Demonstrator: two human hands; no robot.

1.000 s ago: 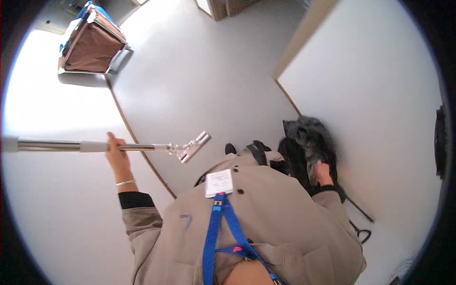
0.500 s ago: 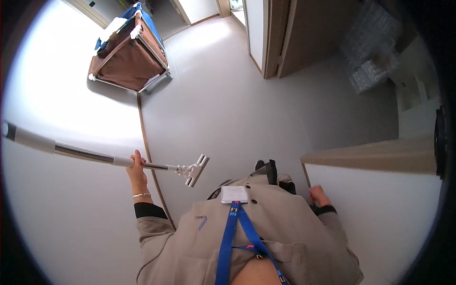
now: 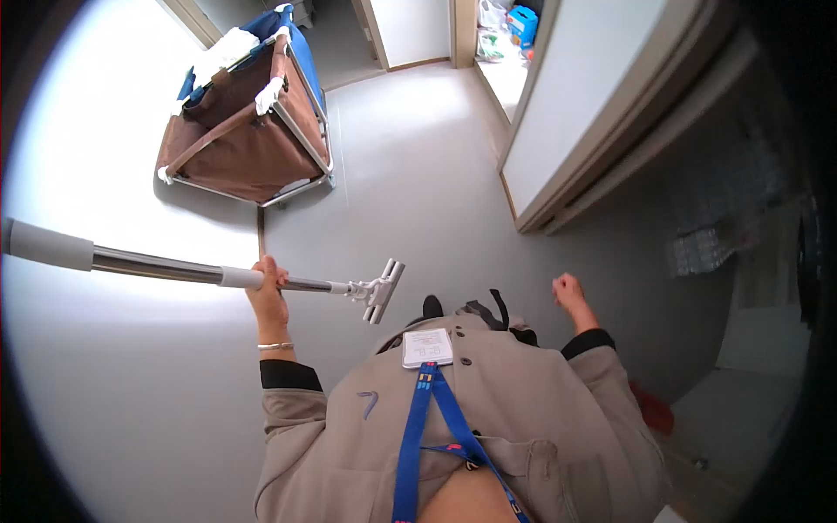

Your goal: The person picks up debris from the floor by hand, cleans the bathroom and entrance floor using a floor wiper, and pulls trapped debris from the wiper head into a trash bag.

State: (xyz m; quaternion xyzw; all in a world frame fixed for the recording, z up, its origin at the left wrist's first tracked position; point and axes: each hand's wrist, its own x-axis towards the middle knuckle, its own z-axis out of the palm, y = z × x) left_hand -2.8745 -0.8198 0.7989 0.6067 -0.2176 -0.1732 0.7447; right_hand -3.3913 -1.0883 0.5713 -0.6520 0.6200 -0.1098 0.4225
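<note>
My left hand (image 3: 269, 288) is wrapped around the metal pole of a mop (image 3: 157, 264), near the head end. The pole lies across the left side of the view, with a light grey sleeve toward its far end. Its white, narrow, two-bar head (image 3: 384, 291) points to the right, in front of my body and clear of the floor. My right hand (image 3: 568, 291) hangs out to the right over the floor, fingers curled into a loose fist, and I see nothing in it.
A wheeled cart (image 3: 248, 131) with brown and blue cloth bags stands by the left wall. On the right is a door frame (image 3: 532, 209), with clear plastic packs (image 3: 697, 253) beyond it. Farther ahead, a shelf (image 3: 501, 83) holds bags and a blue package.
I have moved forward along the corridor; the cart and door frame look nearer. My right hand has swung forward from the doorway edge. The mop stays in my left hand.
</note>
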